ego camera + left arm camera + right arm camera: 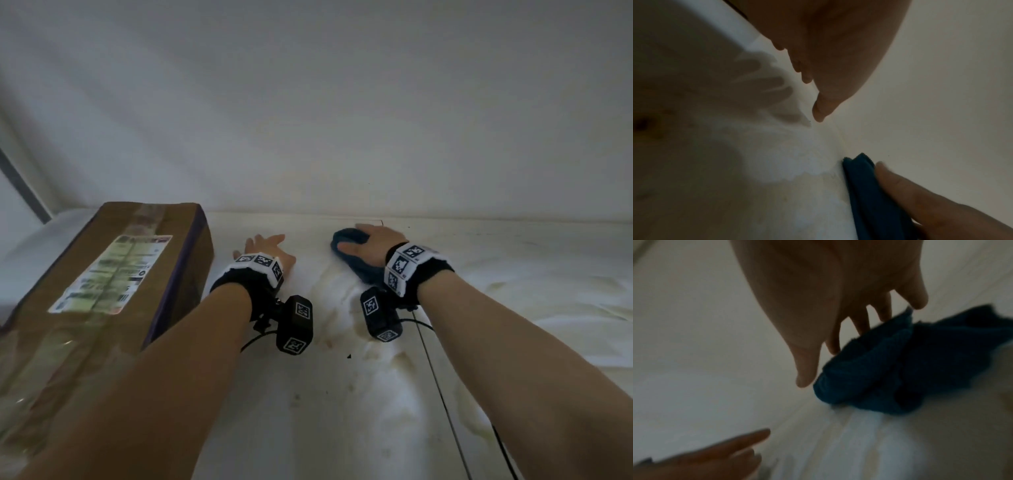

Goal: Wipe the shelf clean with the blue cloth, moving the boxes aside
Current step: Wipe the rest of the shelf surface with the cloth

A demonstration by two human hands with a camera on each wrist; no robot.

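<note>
The blue cloth (344,235) lies bunched on the stained white shelf (329,404), close to the back wall. My right hand (376,241) lies on top of it, fingers stretched over the cloth (890,369) and thumb out to the left. A brown cardboard box (113,270) with a shipping label stands at the left. Between box and cloth is my left hand (263,248), fingers spread and straight, holding nothing. In the left wrist view the left hand (834,56) hovers just over the shelf and casts a shadow; the cloth (865,186) shows at lower right.
A white back wall (342,120) rises right behind the hands. Yellowish stains and dark specks (349,356) mark the shelf in front of the wrists. A thin seam (435,377) runs front to back under my right arm. A grey upright (20,185) stands far left.
</note>
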